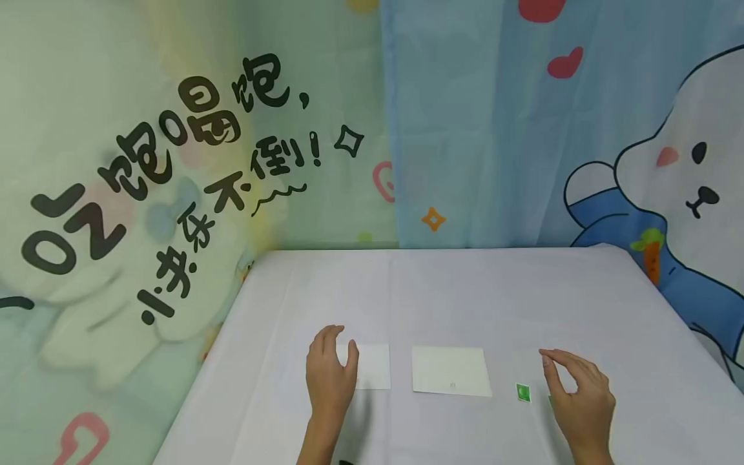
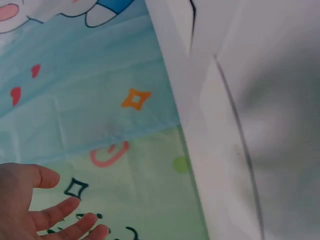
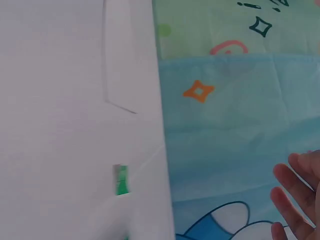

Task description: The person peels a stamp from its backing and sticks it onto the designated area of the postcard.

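My left hand [image 1: 332, 371] hovers over the left white paper sheet [image 1: 374, 368], its thumb apart from its fingers and nothing between them. The hand covers part of that sheet. In the middle of the table lies an off-white rectangular card or envelope [image 1: 450, 368] with a small faint mark near its lower edge. To its right sits a small green stamp-like piece [image 1: 523, 392] with a white border. My right hand [image 1: 583, 397] is raised just right of it, fingers loosely bent, thumb tip near the index finger, holding nothing visible. A second green piece [image 1: 550, 402] is mostly hidden behind this hand.
A white cloth covers the table [image 1: 465, 290]. Behind it hangs a printed curtain [image 1: 453, 129] with a cartoon bear, hearts and lettering. At the bottom edge of the head view a small dark object [image 1: 345, 462] barely shows.
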